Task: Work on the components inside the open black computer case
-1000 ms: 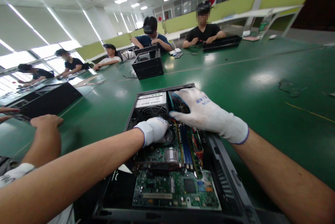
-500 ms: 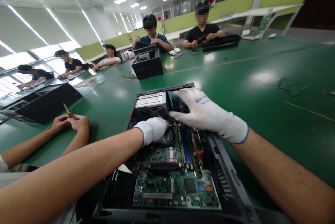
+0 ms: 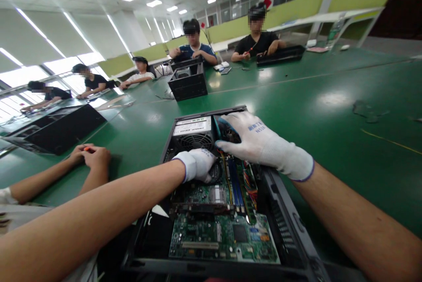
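An opened black computer case (image 3: 290, 225) lies in front of me with its insides showing. My left hand (image 3: 199, 165), in a white glove, reaches down beside the round black cooler fan (image 3: 216, 173). Its fingers are curled together, and what they hold, if anything, is hidden. My gloved right hand (image 3: 247, 135) rests over the case's far right part, its thumb and fingers apart around dark parts beside the power supply (image 3: 193, 128). Below both hands lies the green motherboard (image 3: 224, 238), with blue memory slots (image 3: 234, 183) and a bundle of coloured wires (image 3: 251, 189).
At my left, another person's hands (image 3: 92, 157) hold a tool with an orange part. A black case (image 3: 62, 128) stands beyond them. Across the green table (image 3: 296, 93), co-workers sit near another case (image 3: 187, 84). A yellow wire (image 3: 392, 141) lies at right.
The view has shifted slightly. My two hands keep nearly the same places in the case. At left, the neighbour's hands have turned, and the screwdriver shaft no longer shows.
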`<state>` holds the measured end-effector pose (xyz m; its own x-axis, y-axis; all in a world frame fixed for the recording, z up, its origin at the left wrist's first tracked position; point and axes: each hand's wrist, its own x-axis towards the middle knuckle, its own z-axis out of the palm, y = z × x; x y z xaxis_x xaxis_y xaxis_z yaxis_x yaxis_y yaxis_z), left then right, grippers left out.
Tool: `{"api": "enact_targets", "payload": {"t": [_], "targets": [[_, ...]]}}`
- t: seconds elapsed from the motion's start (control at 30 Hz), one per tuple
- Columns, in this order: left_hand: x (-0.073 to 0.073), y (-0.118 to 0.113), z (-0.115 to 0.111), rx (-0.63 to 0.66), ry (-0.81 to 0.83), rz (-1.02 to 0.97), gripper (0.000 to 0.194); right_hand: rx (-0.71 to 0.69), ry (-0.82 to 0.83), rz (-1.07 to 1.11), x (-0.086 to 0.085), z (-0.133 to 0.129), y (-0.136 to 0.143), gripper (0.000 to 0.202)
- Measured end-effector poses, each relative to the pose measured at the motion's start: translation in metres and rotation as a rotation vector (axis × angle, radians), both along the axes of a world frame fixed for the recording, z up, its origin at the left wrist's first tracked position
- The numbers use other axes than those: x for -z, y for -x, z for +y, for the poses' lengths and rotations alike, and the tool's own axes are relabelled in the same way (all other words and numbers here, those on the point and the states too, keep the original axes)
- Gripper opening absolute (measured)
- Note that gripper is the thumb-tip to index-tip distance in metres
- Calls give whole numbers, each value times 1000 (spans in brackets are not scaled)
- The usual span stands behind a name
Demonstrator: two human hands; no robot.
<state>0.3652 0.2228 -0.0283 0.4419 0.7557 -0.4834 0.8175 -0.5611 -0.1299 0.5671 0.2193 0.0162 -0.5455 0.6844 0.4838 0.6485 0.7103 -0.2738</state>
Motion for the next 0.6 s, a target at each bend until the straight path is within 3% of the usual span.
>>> {"api": "enact_targets", "payload": {"t": [0.17,0.33,0.5,0.6], "targets": [[0,1,0,-14,0,-24,74,-10,-7,11,1,-1,0,58],[-12,1,-5,-38,10,-70,80,-9,13,39,-1,-1,0,56],[-33,4,-21,-56,-14,-157,62,59,32,146,-1,-6,-8,59],[-47,6,-34,-60,-48,-231,49,179,162,326,10,-21,-24,71]]}}
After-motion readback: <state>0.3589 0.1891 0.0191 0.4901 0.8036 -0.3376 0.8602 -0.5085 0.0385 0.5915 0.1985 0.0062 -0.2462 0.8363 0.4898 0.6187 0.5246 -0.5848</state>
